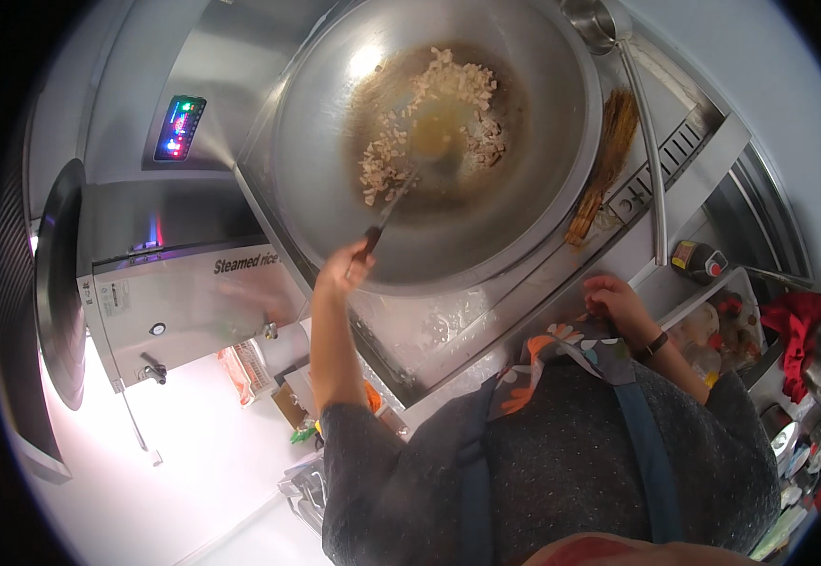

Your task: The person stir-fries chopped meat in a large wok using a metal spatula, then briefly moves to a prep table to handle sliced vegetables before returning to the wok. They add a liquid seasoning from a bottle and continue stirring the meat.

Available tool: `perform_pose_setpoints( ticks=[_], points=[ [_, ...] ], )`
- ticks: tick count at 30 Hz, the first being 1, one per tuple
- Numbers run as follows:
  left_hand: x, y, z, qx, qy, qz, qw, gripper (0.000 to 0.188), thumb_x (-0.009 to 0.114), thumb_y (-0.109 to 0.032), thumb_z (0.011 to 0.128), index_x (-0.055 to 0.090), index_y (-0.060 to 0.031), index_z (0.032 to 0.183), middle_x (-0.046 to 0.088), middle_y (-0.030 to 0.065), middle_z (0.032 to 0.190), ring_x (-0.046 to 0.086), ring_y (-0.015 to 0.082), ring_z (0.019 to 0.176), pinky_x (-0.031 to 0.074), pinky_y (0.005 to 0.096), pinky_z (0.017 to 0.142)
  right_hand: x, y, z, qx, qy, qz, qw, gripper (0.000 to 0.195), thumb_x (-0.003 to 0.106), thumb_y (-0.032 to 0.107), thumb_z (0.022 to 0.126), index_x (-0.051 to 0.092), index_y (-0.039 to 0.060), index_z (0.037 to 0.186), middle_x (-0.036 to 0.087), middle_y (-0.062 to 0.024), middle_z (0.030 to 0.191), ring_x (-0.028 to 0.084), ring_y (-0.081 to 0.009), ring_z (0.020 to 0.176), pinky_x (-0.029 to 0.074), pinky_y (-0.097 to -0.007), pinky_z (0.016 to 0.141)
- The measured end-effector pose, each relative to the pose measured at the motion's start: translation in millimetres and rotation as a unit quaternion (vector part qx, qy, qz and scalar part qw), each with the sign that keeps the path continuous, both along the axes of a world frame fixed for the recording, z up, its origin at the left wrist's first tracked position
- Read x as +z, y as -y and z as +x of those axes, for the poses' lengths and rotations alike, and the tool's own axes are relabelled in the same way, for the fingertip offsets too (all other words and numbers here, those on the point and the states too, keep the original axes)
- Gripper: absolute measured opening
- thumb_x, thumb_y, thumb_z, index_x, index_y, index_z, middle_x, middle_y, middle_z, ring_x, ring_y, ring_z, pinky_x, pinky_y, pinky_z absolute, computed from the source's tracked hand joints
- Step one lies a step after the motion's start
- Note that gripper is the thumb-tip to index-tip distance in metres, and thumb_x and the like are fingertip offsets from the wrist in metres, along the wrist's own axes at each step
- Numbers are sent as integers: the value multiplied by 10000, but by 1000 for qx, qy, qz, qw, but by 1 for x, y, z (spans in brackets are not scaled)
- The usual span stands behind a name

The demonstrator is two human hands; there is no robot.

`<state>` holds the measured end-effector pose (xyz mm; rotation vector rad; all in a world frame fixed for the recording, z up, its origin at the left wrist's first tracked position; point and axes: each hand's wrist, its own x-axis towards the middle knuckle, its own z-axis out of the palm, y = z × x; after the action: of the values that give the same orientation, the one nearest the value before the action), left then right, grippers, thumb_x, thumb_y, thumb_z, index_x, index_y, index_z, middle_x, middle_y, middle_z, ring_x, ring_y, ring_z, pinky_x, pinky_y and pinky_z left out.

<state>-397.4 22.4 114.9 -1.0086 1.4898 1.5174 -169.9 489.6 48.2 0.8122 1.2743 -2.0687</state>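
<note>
A very large metal wok (340, 240) fills the upper middle of the view. Small pale chopped pieces of food (453, 81) lie in a broken ring around its bottom, with yellowish liquid at the centre. My left hand (345, 266), over the wok's near left rim, is closed around the dark handle of a metal cooking utensil (398, 199). The utensil's head is blurred among the food and liquid, so its kind is unclear. My right hand (612, 303) hangs beside the stove's near edge in front of my apron, fingers loosely curled, with no held object visible.
Right of the wok lie a bamboo wok brush (605, 166) and a long-handled metal ladle (655, 156). A dark sauce bottle (698, 262) stands near a clear plastic bin (754, 301). A red cloth (796, 318) hangs farther right. The steel rice steamer cabinet (191, 304) is at left.
</note>
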Motion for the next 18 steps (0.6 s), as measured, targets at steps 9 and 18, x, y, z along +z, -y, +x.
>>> perform_pose_setpoints(
  ticks=[9,18],
  points=[
    [19,-123,-49,-165,-175,-110,964,141,543,-190,861,497,-77,930,484,15,624,309,33,352,221,191,292,32,3,-6,-32,0,-1,999,242,515,98,807,537,46,1042,558,-15,783,518,-82,676,417,-224,549],
    [66,-47,68,-121,-165,-120,971,151,562,-200,850,531,-79,935,486,9,629,313,38,360,192,198,305,15,7,-5,15,-37,5,999,255,504,68,809,538,22,1058,572,-27,803,553,-108,727,457,-227,643]
  ],
)
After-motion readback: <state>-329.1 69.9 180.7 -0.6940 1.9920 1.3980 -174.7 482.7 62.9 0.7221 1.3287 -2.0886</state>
